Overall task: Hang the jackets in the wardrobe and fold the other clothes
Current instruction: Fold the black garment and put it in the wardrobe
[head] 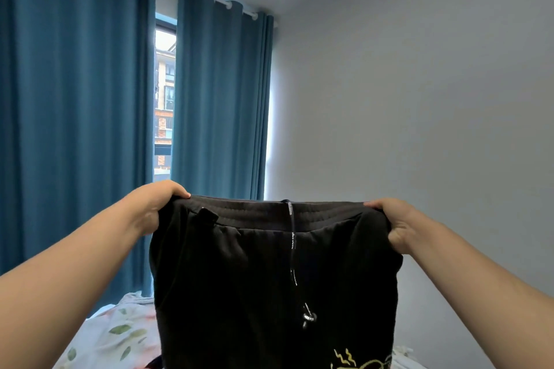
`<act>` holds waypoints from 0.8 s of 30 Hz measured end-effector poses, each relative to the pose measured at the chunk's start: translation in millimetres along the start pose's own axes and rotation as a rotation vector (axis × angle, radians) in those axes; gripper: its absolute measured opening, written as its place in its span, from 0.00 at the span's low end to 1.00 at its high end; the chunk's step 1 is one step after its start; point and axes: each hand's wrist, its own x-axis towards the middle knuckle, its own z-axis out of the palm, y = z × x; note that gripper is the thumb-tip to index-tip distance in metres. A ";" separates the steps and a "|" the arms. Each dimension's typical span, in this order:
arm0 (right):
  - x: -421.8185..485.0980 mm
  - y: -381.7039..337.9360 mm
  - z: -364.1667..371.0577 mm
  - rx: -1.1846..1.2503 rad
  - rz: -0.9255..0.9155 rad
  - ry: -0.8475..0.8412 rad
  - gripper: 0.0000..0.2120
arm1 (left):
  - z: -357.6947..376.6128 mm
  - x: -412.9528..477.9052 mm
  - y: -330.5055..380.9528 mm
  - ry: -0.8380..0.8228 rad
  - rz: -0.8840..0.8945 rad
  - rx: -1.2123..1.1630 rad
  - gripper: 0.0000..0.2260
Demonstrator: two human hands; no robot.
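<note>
Two hands: both are raised in front of the person, about level, one at each end of a waistband.
Left hand: clenched on the waistband's left corner, thumb over the top edge, the other fingers hidden behind the cloth.
Right hand: gripping the right corner the same way, thumb on top, fingers tucked behind.
Garment: black drawstring trousers, held in the air between the hands, front facing the person.
Drawstring: hangs loose down the middle, its metal-tipped end dangling free.
Yellow print: low on the right leg, cut off by the frame edge.
Long axis: the legs drop straight down from the fingers, and the waistband runs taut from side to side.
Bed: its leaf-patterned cover lies below and beyond the trousers, and whether the hems touch it is out of view.
Step, as judged: these are not a jacket, so folding applies, and the trousers look spread ready for it.
Next move, as judged: bring one corner across to the other so that leg lies on leg; neither hand is nearer.
Risk: the loose cord may get caught in the fold.
Backdrop: blue curtains, a strip of window.
</note>
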 end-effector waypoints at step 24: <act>-31.0 82.9 98.0 0.153 -0.307 -0.475 0.17 | 109.1 -62.5 -30.2 -0.481 0.249 -0.362 0.14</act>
